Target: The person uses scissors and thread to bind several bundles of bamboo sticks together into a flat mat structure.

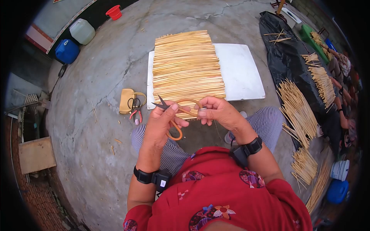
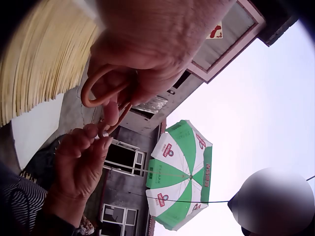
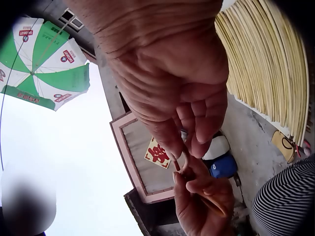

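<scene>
My left hand (image 1: 157, 124) grips a pair of scissors (image 1: 177, 133) with orange-brown handles, round the middle. Its dark blades point out to the left past the thumb, slightly apart. One handle loop hangs below the palm; the other reaches across to my right hand (image 1: 222, 114), which pinches its end between thumb and fingers. A small silvery piece shows at those right fingertips; I cannot tell what it is. In the left wrist view, the lower loop (image 2: 87, 93) sticks out under the left hand. Just beyond both hands lies a mat of pale sticks (image 1: 185, 69) laid side by side.
Under the mat is a white board (image 1: 241, 73). Left of it on the concrete lie a tan pouch (image 1: 126, 101) and red-handled pliers (image 1: 139, 115). More stick bundles (image 1: 295, 104) and black plastic sheeting (image 1: 279, 50) are on the right, with people beyond. My striped knees flank the work.
</scene>
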Demonstrator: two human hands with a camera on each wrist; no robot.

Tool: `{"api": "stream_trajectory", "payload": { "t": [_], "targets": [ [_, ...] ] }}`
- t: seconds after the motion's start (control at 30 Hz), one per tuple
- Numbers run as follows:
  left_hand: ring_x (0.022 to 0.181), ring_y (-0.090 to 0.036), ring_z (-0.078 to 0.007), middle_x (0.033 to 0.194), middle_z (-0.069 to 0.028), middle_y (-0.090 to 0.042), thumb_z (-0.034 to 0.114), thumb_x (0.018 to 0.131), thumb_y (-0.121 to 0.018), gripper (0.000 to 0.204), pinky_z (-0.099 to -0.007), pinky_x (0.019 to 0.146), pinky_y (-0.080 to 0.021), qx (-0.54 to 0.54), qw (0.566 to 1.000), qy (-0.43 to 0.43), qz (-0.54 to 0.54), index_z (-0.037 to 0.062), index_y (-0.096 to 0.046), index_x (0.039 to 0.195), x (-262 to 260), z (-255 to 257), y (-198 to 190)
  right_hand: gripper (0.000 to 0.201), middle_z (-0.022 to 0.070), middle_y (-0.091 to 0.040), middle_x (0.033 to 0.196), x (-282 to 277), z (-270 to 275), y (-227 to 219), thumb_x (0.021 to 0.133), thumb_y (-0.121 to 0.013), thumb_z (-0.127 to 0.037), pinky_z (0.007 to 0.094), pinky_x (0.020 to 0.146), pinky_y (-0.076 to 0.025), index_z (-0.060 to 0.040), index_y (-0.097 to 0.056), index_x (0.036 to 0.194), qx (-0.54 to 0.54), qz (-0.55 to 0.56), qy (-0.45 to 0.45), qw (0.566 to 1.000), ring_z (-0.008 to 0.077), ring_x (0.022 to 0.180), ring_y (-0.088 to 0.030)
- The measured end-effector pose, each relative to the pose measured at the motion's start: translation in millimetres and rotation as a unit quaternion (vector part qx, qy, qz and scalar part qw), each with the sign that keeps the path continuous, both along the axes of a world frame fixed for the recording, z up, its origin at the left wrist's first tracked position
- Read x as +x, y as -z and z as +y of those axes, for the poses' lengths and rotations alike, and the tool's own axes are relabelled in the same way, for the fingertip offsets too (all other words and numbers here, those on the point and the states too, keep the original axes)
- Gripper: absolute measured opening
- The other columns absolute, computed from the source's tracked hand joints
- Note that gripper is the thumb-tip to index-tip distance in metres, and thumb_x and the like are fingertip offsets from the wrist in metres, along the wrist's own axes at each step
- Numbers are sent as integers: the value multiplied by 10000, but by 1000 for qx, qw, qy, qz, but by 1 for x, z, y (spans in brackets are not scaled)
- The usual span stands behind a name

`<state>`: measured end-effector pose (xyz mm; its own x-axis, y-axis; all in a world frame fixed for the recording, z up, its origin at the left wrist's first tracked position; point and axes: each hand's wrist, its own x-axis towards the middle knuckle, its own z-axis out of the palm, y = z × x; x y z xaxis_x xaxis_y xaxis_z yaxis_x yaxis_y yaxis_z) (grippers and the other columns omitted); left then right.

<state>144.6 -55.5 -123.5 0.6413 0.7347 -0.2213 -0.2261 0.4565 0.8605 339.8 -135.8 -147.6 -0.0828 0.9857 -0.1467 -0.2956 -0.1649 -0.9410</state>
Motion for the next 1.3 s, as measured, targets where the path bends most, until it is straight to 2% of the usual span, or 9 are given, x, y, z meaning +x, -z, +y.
{"api": "stream_trajectory", "payload": {
  "t": [0.27, 0.47, 0.67, 0.8, 0.9, 0.93, 1.07, 1.2, 1.3],
  "targets": [
    [581, -591, -122, 855, -117, -638, 178, 909, -551, 165, -213, 532, -467, 52, 981, 169, 83, 47, -489, 987, -7, -11, 10, 275, 23, -605, 780, 0, 0, 2, 808, -690, -161, 200, 584, -463, -22, -562, 1007, -17, -23, -71, 997, 82, 652, -573],
    [730, -614, -137, 865, -103, -604, 89, 862, -606, 396, -242, 600, -498, 83, 973, 208, 60, 52, -386, 1189, -9, -14, 16, 210, 10, -604, 808, -15, 1, -6, 813, -683, -119, 190, 627, -448, -36, -560, 962, 65, -82, -66, 992, 56, 720, -559],
    [822, -594, -124, 948, -82, -573, 57, 846, -607, 544, -247, 655, -488, 102, 974, 185, 79, 36, -294, 1291, -8, -16, 13, 185, -24, -573, 815, -20, 8, 1, 809, -688, -101, 181, 633, -442, -70, -528, 896, 55, -93, -49, 993, 32, 725, -542],
    [781, -578, -111, 868, -39, -540, 59, 835, -626, 605, -242, 629, -476, 200, 944, 240, 110, 49, -279, 1331, -9, -24, 28, 224, -17, -557, 739, -26, 14, -2, 828, -680, -190, 186, 555, -433, -85, -482, 820, -20, -80, 26, 996, 44, 662, -527],
    [749, -579, -107, 804, -19, -518, 55, 827, -637, 636, -242, 601, -474, 180, 963, 187, 72, 59, -274, 1349, -18, -18, 22, 227, -16, -560, 712, -23, 18, 0, 823, -685, -216, 179, 542, -419, -100, -490, 810, -24, -67, 20, 997, 49, 629, -520],
    [731, -591, -109, 776, -33, -545, 63, 833, -633, 603, -227, 582, -464, 103, 979, 167, 50, 51, -307, 1340, -30, -7, 2, 223, -14, -562, 707, -22, 19, 5, 820, -687, -210, 178, 543, -419, -99, -494, 806, -32, -81, 22, 996, 51, 626, -522],
    [688, -609, -126, 784, -82, -620, 144, 857, -612, 415, -207, 553, -457, 153, 982, -87, 63, 27, -448, 1220, -94, 54, -8, 206, -3, -569, 692, -10, 23, 24, 812, -692, -186, 176, 547, -420, -93, -510, 791, -64, -102, 50, 991, 60, 611, -529],
    [662, -616, -147, 806, -93, -627, 161, 888, -558, 272, -227, 524, -480, 107, 951, -261, 126, 23, -481, 1110, -166, 128, 73, 188, 8, -567, 675, 10, 31, 57, 809, -693, -167, 186, 521, -420, -86, -525, 786, -96, -33, 92, 991, 72, 597, -530],
    [636, -619, -193, 800, -140, -623, 77, 873, -484, 163, -257, 494, -491, -49, 926, -332, 171, -14, -502, 1007, -219, 164, 208, 175, 10, -558, 676, 12, 40, 70, 832, -669, -186, 197, 499, -416, -87, -535, 781, -141, 10, 127, 982, 77, 575, -509]
  ]
}}
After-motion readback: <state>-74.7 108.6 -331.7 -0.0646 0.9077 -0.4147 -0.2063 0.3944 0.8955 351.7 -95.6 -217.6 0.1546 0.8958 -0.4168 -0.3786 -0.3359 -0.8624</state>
